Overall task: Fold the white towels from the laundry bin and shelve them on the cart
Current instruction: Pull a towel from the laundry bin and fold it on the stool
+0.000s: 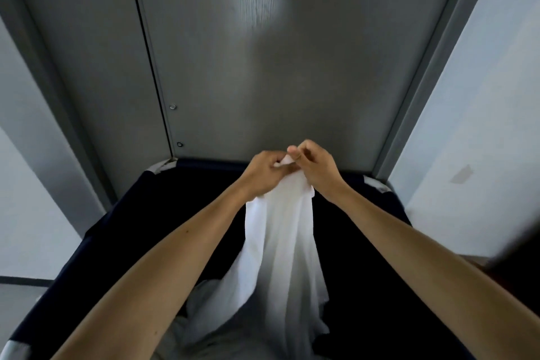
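Heaped towels (181, 330) in laundry bin (140, 202); left grip (263, 172), right grip (315, 168) pinch hanging towel (280, 242), unfolded; folding barely begun

Dim grey light — glare patch on door (263, 38); edges bowed, lower-right corner blurred.

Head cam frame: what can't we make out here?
The cart: outside the head view.
Inside of laundry bin: too dark to count remaining towels.
Lower end of white towel: merges with other white cloth, cut by bottom edge.
Its top corner: hidden between left hand and right hand.
Dark blur, right edge: unidentifiable.
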